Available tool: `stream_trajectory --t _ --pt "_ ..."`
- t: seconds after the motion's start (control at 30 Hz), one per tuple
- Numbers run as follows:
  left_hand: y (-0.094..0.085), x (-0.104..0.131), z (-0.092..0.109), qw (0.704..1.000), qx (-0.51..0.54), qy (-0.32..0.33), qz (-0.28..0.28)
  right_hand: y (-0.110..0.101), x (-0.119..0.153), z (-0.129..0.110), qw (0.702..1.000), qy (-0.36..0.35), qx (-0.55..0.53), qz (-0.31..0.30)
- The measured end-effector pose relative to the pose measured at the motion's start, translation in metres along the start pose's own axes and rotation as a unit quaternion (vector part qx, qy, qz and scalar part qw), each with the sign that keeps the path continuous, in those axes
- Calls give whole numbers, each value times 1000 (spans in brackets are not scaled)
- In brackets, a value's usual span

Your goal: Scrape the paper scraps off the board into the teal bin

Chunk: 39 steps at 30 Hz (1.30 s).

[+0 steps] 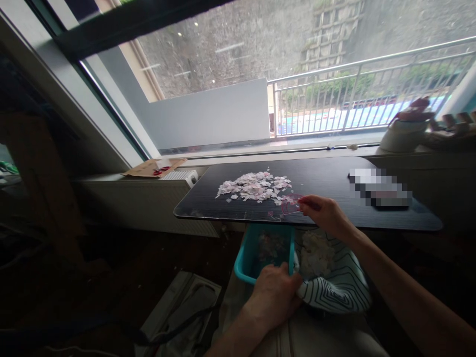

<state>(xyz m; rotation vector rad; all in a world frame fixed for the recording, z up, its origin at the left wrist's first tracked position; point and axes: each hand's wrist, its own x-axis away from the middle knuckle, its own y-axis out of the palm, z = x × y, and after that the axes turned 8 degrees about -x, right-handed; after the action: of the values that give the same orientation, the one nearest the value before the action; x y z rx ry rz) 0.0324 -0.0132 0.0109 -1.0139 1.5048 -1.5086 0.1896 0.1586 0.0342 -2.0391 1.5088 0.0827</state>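
Note:
Pinched in the fingers of my right hand point(320, 210) is a pink see-through plastic piece point(290, 204), held low over the dark table point(208, 206). Beside it lies a heap of small white and pale pink scraps point(256, 186). Below the table's near edge, my left hand point(277, 290) is closed on the near right rim of a turquoise bin point(243, 263), which has some scraps in the bottom. To the bin's right, a striped cloth point(330, 293) bears a pile of pale scraps point(316, 253).
A blurred-out object point(379, 188) lies on the table's right part. Behind the table are a window sill and a radiator point(163, 198), with brown cardboard point(143, 168) on top. A white bag-like object point(403, 134) stands back right.

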Motion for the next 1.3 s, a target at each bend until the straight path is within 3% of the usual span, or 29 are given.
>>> stream_trajectory --t 0.27,0.4,0.53,0.73,0.87,1.1,1.3 --pt "1 1 0 1000 -5 3 -3 23 -4 -1 989 41 -144 -21" --pt "1 1 -1 1000 -7 2 -5 32 -12 1 990 36 -136 10" --pt "1 1 -1 1000 -2 0 -3 32 -11 4 989 45 -137 -38" --pt "1 0 0 1000 0 1 0 14 -10 4 1000 -11 27 -11" --pt "2 0 0 1000 4 1 -6 7 -8 4 994 -24 102 -27" --pt "5 0 -1 1000 6 0 2 17 -1 -12 983 -51 162 -73" --pt "5 -1 -1 1000 -9 2 1 28 2 -26 982 -76 143 -97"
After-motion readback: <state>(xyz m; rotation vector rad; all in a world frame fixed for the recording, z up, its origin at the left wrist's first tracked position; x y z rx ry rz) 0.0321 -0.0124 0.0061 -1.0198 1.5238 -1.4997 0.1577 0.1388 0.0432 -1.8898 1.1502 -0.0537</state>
